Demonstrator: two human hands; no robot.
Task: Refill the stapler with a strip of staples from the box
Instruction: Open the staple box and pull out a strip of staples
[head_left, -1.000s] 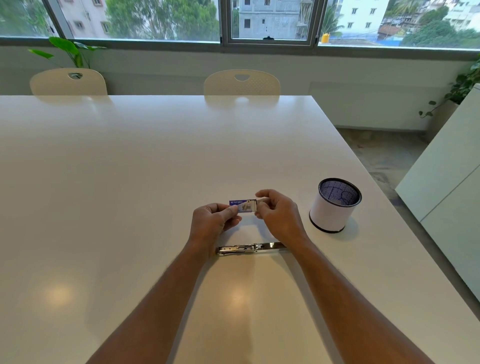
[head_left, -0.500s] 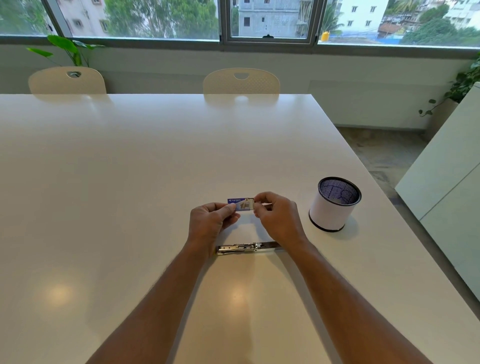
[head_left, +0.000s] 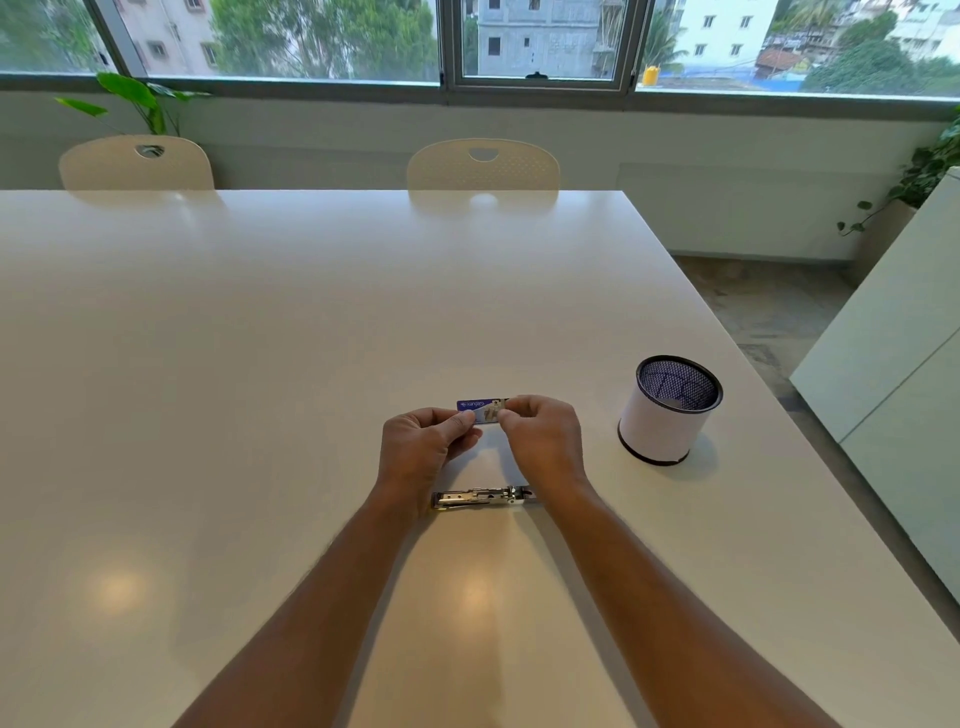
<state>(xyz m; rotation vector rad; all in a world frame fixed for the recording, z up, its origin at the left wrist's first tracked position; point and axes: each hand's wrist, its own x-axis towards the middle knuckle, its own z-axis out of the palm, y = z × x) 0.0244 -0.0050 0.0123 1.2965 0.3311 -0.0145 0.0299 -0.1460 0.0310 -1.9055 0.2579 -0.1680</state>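
Observation:
A small blue and white staple box (head_left: 480, 410) is held above the white table (head_left: 260, 364) between both hands. My left hand (head_left: 423, 449) pinches its left end with thumb and fingers. My right hand (head_left: 543, 439) pinches its right end, where the box's end is hidden by the fingers. The metal stapler (head_left: 480, 497) lies flat on the table just below the hands, between my wrists, its right end partly hidden behind my right wrist. No staple strip is visible.
A white mesh-lined pen cup (head_left: 670, 410) stands to the right of my hands. Two cream chairs (head_left: 483, 166) sit at the table's far edge. The table's right edge runs close past the cup, with a white cabinet (head_left: 904, 374) beyond.
Both hands and the box have stayed almost in place; my right fingers have shifted slightly on the box's right end. The stapler has not moved.

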